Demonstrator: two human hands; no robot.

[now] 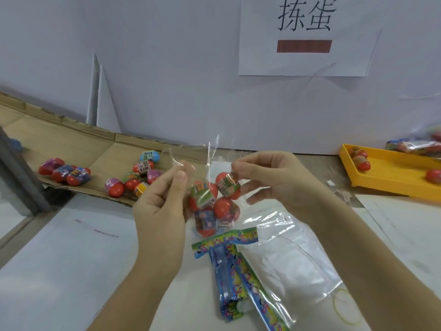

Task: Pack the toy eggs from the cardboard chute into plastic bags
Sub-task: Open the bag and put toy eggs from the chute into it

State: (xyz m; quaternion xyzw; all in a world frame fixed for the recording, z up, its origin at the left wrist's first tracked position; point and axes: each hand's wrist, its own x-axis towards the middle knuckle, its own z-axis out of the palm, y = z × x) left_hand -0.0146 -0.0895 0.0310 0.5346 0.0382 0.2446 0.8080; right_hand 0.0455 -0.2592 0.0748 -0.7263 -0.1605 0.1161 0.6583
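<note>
a white tabletop (59, 259) runs below a pale wall with a paper sign (305, 37) printed in black characters. a long brown cardboard chute (78, 142) slopes in from the left and ends near the middle of the table. at the far right sits a yellow perforated plastic tray (391, 185) with a few red toy eggs and a filled bag at its far end.

a flat pile of clear plastic bags (300, 263) lies on the table under the right forearm. strips of blue and green printed card (229, 261) lie across the pile's left edge.

the left hand (162, 201) pinches one side of the mouth of a small clear plastic bag (210, 163) between thumb and fingertips. the right hand (269, 177) pinches the other side, its lower fingers loosely spread. the bag hangs between the two hands above the table.

about four red toy eggs with printed wrappers (225, 207) sit inside the held bag. more loose toy eggs (114, 187) lie at the chute's lower end in two clusters, one of them light blue (150, 156). a thin yellow rubber band (343, 306) lies by the pile's right corner.
</note>
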